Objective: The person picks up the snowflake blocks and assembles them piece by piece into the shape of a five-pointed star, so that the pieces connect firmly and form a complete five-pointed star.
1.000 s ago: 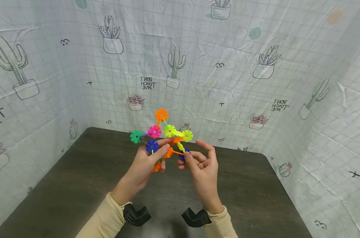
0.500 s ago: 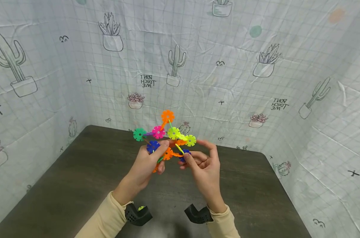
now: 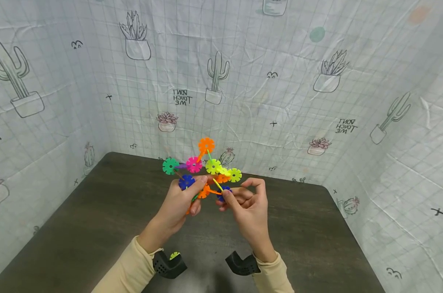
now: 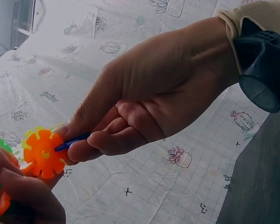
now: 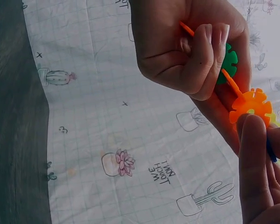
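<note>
A chain of notched plastic snowflake discs is held up over the table between both hands. An orange disc (image 3: 206,145) stands at its top, with a pink disc (image 3: 194,165), a green disc (image 3: 169,166) and yellow discs (image 3: 213,166) below. My left hand (image 3: 174,207) grips the lower left part, its thumb across the pieces beside a dark blue disc (image 3: 186,182). With thumb and fingers, my right hand (image 3: 251,207) pinches another blue disc (image 4: 72,142), seen edge-on in the left wrist view and slotted against an orange disc (image 4: 44,153). Its index finger is raised and bent.
The dark table (image 3: 298,228) spreads beneath the hands. On it, a loose yellow disc (image 3: 175,255) partly shows behind the black wrist mount (image 3: 169,264) on the left arm. A cactus-print cloth (image 3: 243,101) encloses the back and sides.
The chain has shifted a little to the right and turned slightly; a yellow disc above the right thumb now shows edge-on. The right index finger bends more. Both hands keep their holds.
</note>
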`<state>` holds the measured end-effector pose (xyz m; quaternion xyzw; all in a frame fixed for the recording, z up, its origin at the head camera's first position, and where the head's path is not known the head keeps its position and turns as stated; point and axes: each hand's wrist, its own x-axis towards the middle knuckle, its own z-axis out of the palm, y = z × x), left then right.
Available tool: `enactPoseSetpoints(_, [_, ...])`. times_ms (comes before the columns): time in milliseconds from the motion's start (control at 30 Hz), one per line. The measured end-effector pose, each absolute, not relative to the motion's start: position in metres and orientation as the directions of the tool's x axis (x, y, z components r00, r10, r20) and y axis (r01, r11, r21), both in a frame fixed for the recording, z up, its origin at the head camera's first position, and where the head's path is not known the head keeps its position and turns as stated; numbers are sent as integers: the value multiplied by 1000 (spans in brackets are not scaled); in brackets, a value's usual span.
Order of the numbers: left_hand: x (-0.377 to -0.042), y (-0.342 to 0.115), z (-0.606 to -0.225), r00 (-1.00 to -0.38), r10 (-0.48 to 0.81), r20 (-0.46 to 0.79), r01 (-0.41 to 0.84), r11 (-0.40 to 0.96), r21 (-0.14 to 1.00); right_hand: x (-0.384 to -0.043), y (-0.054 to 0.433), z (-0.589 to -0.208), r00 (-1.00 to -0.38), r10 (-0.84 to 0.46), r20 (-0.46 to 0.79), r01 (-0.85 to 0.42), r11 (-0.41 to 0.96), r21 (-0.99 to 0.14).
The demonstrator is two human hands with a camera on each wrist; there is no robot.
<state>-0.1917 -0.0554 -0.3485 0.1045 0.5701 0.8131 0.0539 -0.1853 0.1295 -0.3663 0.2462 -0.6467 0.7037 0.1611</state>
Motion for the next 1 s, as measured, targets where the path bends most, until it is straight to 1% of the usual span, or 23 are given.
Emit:
enactPoseSetpoints(267, [-190,-58,-352,-974,206,94,13,-366,930,-184,125,-367,-836,-89,542,-532,-115,-839])
enactPoseSetpoints(533, [-189,-60,-355,-973,216,83,3,-350,937,-183,123,-366,-856,-112,505,-495,-106,-862])
enactPoseSetpoints(767, [-191,-66,-355,-957,280,72,-20,-311,950,-180,126,-367,-887,-118,447,-444,-49,-894])
enactPoseSetpoints(933, [-192,-72,-355,-934,347,84,-18,-279,960,-179,133,-366,-893,-79,443,-447,34,-894])
enactPoseSetpoints(1000, [-193,-74,-356,-926,369,81,-19,-257,966,-181,137,-365,-890,-87,448,-453,57,-890])
